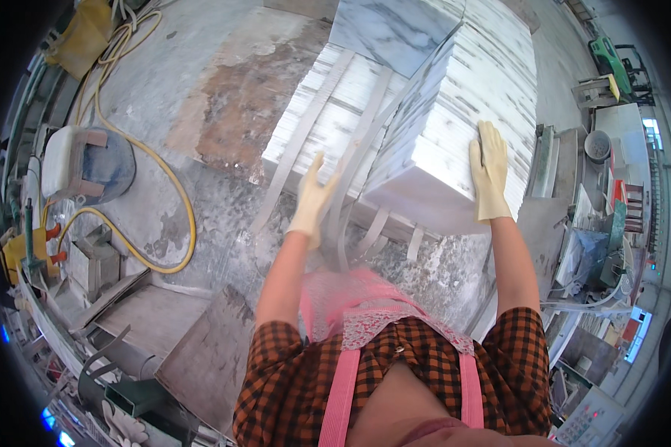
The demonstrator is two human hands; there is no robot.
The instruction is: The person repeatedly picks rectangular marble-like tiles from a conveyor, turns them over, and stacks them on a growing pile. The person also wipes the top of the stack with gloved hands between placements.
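The person's right hand [490, 173], in a cream rubber glove, lies flat on the striped upper face of a tall, block-shaped stack of thin white stone slabs with dark grey veining [473, 93], its fingers straight and not closed around anything. This stack stands ahead of the person, slightly right of centre. The left hand [315, 197], in a matching glove, is unclenched with its fingers spread, beside the near end of a lower stack of white, grey-streaked slabs [347, 112]; whether it touches this stack or its bands cannot be told. Flat, pale grey straps [312, 123] run across the lower stack, which sits just left of the tall one. Farther left, a long yellow hose [179, 190] curves over the stained grey concrete floor [227, 242], near a round blue drum [119, 165].
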